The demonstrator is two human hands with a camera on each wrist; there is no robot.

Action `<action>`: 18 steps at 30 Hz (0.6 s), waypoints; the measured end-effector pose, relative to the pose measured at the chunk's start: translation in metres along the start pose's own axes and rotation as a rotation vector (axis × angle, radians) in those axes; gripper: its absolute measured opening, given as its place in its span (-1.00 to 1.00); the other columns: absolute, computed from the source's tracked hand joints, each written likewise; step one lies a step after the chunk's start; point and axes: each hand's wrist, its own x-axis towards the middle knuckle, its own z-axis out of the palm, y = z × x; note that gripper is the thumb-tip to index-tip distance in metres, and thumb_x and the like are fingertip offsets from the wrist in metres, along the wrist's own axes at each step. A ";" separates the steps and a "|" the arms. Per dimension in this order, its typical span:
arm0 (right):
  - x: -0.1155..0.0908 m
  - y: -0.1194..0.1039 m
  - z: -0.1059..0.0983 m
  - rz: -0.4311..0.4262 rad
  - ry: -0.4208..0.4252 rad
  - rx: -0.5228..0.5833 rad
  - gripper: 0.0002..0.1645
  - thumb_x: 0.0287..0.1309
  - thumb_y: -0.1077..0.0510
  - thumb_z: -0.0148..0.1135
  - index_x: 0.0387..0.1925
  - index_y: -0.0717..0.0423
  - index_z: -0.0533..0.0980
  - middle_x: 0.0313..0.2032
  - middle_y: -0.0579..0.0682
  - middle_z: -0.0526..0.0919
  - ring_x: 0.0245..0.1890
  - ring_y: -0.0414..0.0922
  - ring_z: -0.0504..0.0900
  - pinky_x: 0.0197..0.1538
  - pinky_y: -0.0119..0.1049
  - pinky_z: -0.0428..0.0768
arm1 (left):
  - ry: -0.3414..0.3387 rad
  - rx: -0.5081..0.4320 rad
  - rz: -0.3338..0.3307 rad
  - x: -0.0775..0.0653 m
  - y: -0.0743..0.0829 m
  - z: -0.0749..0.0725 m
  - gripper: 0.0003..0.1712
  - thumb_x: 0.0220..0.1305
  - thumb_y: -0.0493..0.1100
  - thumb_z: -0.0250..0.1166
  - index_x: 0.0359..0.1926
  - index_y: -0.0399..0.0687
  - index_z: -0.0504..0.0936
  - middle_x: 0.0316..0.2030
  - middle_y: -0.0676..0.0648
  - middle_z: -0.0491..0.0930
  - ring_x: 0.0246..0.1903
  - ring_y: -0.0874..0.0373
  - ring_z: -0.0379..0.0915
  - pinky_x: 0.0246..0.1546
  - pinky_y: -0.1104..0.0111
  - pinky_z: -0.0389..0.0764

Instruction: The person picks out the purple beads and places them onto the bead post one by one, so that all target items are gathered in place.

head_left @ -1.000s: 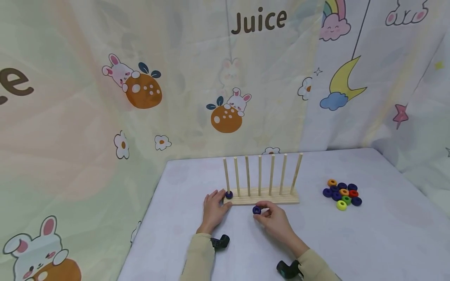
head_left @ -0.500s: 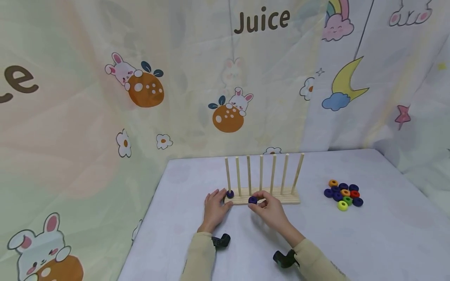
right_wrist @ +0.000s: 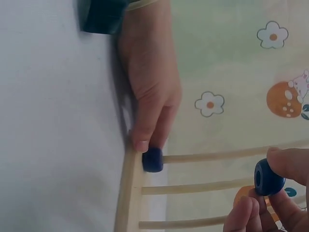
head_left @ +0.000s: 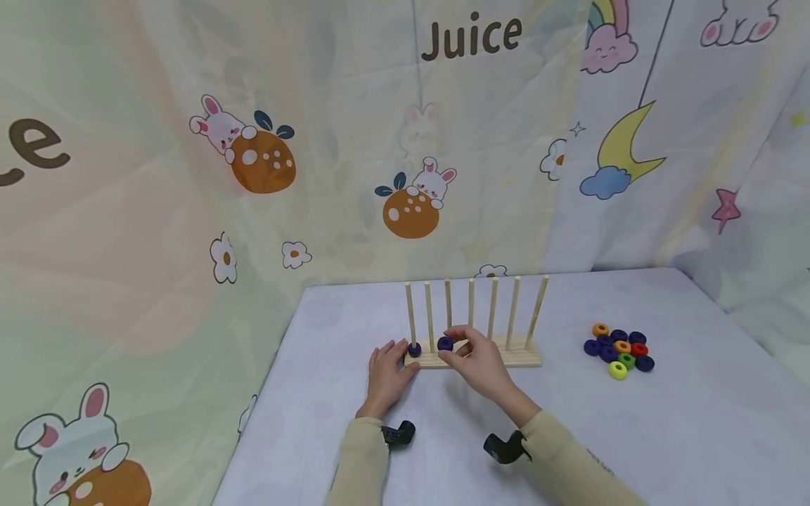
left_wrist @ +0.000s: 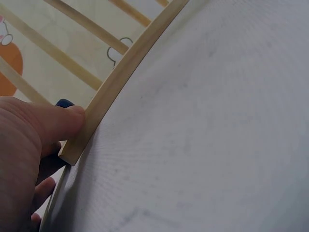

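Note:
A wooden peg rack (head_left: 528,357) with several upright pegs stands on the table. One dark blue bead (head_left: 414,350) sits at the foot of its leftmost peg. My left hand (head_left: 386,379) holds the rack's left end, thumb on the base (left_wrist: 116,82) in the left wrist view. My right hand (head_left: 482,362) pinches a second dark blue bead (right_wrist: 268,178) between thumb and fingers, its hole visible in the right wrist view. In the head view this bead overlaps the lower part of the third peg from the left, above the base.
To the right of the rack lies a loose group of beads: dark blue ones (head_left: 644,363), orange (head_left: 600,329), a red one (head_left: 639,349), a green one (head_left: 626,361) and a yellow-green one (head_left: 617,370). A printed curtain (head_left: 342,140) hangs behind the white table (head_left: 709,422).
My right hand has carried its blue bead up and to the left, from in front of the rack to over the base. The left hand stays at the rack's end.

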 end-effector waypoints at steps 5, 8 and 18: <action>0.005 -0.008 0.000 -0.021 0.001 0.013 -0.61 0.03 0.21 0.46 -0.07 0.12 0.57 -0.17 0.01 0.63 -0.45 -0.17 0.56 -0.52 -0.39 0.54 | -0.009 -0.002 -0.007 0.000 0.000 0.000 -0.35 0.18 -0.04 0.38 0.25 -0.22 0.51 0.23 -0.13 0.51 0.34 -0.12 0.24 0.42 -0.09 -0.06; 0.006 -0.013 -0.001 -0.034 0.001 0.023 -0.62 0.04 0.22 0.45 -0.07 0.11 0.57 -0.16 0.02 0.64 -0.44 -0.15 0.56 -0.52 -0.39 0.54 | -0.014 -0.009 -0.014 0.000 0.000 0.000 -0.35 0.19 -0.04 0.38 0.26 -0.21 0.50 0.24 -0.13 0.51 0.35 -0.11 0.23 0.43 -0.08 -0.08; 0.011 -0.023 -0.003 -0.098 0.013 -0.014 -0.61 0.06 0.23 0.44 -0.02 0.10 0.60 -0.13 0.02 0.63 -0.41 -0.17 0.57 -0.48 -0.40 0.57 | -0.006 -0.006 -0.003 0.000 -0.001 0.000 -0.36 0.20 -0.04 0.37 0.26 -0.21 0.50 0.23 -0.12 0.51 0.34 -0.11 0.24 0.42 -0.10 -0.06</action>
